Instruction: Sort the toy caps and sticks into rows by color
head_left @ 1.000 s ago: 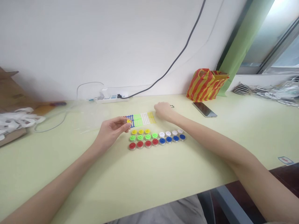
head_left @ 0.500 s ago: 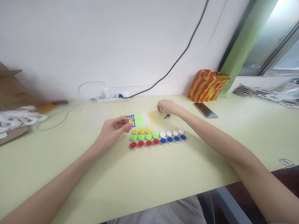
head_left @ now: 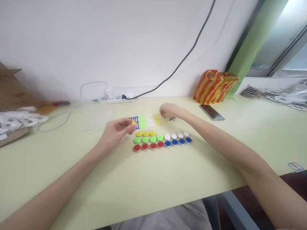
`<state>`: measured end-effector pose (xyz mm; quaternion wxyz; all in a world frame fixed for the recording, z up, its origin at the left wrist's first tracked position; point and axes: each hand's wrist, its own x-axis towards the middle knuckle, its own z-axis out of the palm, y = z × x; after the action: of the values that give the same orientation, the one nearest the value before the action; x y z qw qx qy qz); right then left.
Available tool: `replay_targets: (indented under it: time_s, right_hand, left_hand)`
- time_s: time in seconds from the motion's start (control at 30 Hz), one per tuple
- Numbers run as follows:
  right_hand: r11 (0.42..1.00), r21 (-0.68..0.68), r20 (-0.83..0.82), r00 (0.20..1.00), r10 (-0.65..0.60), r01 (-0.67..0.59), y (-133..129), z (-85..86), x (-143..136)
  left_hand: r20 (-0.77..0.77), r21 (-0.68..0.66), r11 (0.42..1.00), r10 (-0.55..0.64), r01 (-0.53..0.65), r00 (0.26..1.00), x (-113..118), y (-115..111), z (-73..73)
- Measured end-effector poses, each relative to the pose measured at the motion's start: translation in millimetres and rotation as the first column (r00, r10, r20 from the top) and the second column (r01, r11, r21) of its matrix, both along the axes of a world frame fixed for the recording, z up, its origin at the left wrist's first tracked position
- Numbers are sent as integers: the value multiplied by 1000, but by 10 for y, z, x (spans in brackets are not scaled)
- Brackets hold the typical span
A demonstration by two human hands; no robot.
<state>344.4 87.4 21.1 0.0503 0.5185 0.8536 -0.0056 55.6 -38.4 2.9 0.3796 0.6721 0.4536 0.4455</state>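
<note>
My left hand [head_left: 120, 127] is closed in a pinch on a small yellow round piece [head_left: 133, 122], held above the table at the left end of the strips. My right hand [head_left: 168, 110] reaches to the far side, its fingers closed by the yellow strips [head_left: 157, 119]; what they grip is hidden. A thin yellow strip [head_left: 164, 120] lies just under those fingers. Between the hands lie white strips [head_left: 150, 120], green strips [head_left: 142, 122] and blue strips [head_left: 137, 122]. Nearer me stand rows of small clear round pieces with yellow tops [head_left: 145, 134], green tops [head_left: 145, 139], red tops [head_left: 145, 146], white tops [head_left: 174, 136] and blue tops [head_left: 175, 142].
A small dark object [head_left: 172, 119] lies beside my right wrist. Farther right are a phone [head_left: 211, 112] and a striped bag [head_left: 213, 87]. A power strip [head_left: 117, 99] with a black cable [head_left: 177, 67] sits by the wall. White loops [head_left: 21, 119] and cardboard [head_left: 16, 91] are left.
My right hand has shifted slightly left and down toward the yellow strips. The left hand stays almost still with its yellow piece. The view has moved a little.
</note>
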Motion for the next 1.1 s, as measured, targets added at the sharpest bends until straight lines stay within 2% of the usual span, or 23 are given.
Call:
replay_targets:
  time_s: [1.1]
  right_hand:
    - [999,46,2,1000,29,-29,-127,15,-122]
  left_hand:
    - [-23,-15,1000,11,-12,1000,59,-37,43]
